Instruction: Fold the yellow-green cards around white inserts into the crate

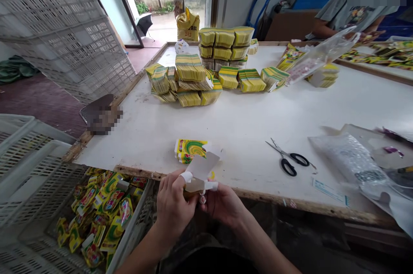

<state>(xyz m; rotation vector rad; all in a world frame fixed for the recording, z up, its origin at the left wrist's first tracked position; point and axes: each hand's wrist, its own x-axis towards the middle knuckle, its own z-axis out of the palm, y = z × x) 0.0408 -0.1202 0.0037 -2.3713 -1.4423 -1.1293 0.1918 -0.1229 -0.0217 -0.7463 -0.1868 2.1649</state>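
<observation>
My left hand [174,201] is closed around a small cardboard box [204,166], whose white inner flaps stand open at the top. Close against its right side, my right hand [226,206] pinches a small white-and-red piece [202,199], too small to name. The right fingers are also at the box's side flap. Just beyond the box, a short pile of flat yellow-and-green printed cartons [192,149] lies on the white table [245,136]. My hands are at the table's near wooden edge.
Bundled cartons [226,44] are stacked at the back. Black-handled scissors [287,158] lie right of my hands, near bubble wrap [348,158]. At lower left, a white crate [129,231] holds many yellow packets [97,205]. A person [351,20] is at the far right.
</observation>
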